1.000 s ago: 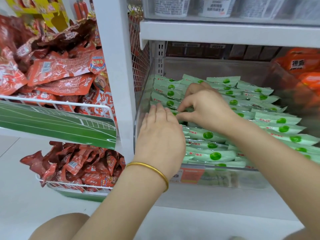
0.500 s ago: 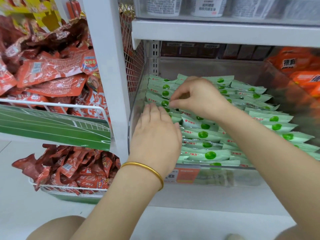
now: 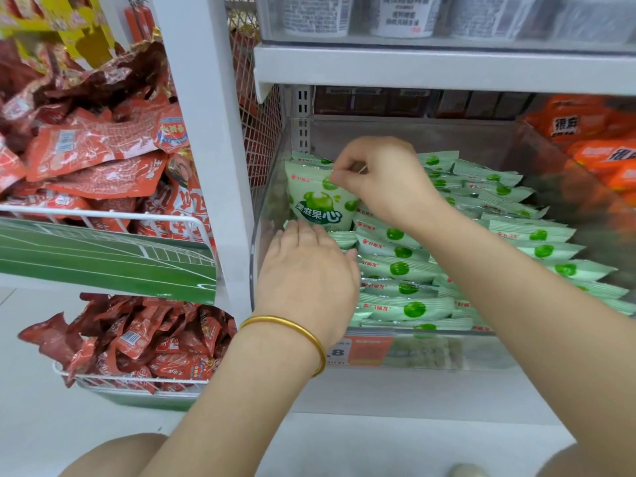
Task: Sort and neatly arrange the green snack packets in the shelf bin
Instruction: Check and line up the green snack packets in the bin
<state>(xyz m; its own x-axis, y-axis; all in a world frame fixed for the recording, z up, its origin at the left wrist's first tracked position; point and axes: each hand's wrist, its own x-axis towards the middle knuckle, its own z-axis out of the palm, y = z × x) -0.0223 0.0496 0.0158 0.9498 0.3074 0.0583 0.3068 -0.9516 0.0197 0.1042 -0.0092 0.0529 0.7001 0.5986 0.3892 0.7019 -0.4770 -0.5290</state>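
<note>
Red snack packets point(image 3: 96, 160) lie heaped on the wire shelf at far left, with more in the basket point(image 3: 137, 342) below. Right of the white upright point(image 3: 206, 132), the left hand point(image 3: 306, 270), a gold bangle point(image 3: 292, 325) on its wrist, lies flat with straight fingers on the front-left packets in the clear bin point(image 3: 488, 354), much as it did half a second ago. Just behind its fingertips, one green snack packet point(image 3: 316, 201) now stands upright at the bin's left side, printed face forward; earlier no packet was raised. The right hand point(image 3: 382, 180), which was reaching down among the rows, now sits higher and pinches that packet's top edge between thumb and curled fingers. The other green packets point(image 3: 399, 270) lie in overlapping rows across the bin. Orange packets point(image 3: 602, 149) fill the neighbouring bin at right.
</note>
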